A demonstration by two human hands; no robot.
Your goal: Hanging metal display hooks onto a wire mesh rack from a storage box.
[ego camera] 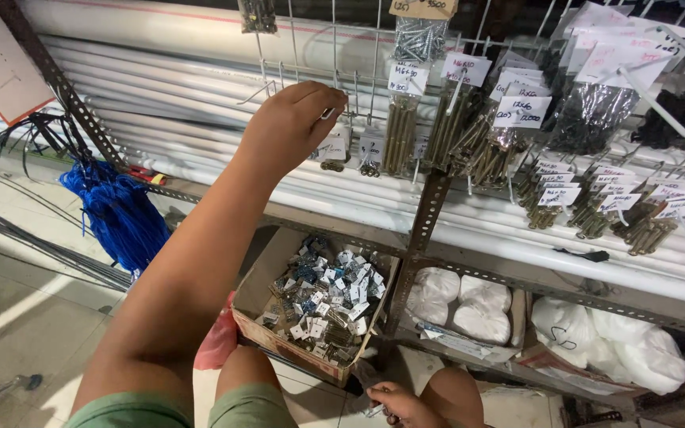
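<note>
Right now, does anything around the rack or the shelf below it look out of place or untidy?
Mostly orderly. The cardboard box under the rack holds small bagged parts heaped loosely, and its front edge looks worn. Hanging bags of bolts sit crowded, some tilted. The left hand reaches a hook.

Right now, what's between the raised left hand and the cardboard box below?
Head view: below the left hand come white pipes, then the metal shelf rail, then the box.

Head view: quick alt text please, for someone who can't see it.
The person's left hand reaches up to a hook on a wire rack hung with tagged bags of bolts. Their right hand, low near the knee, holds a small bag. Below sits a cardboard box full of small tagged packets, with white pipes behind the rack.
</note>
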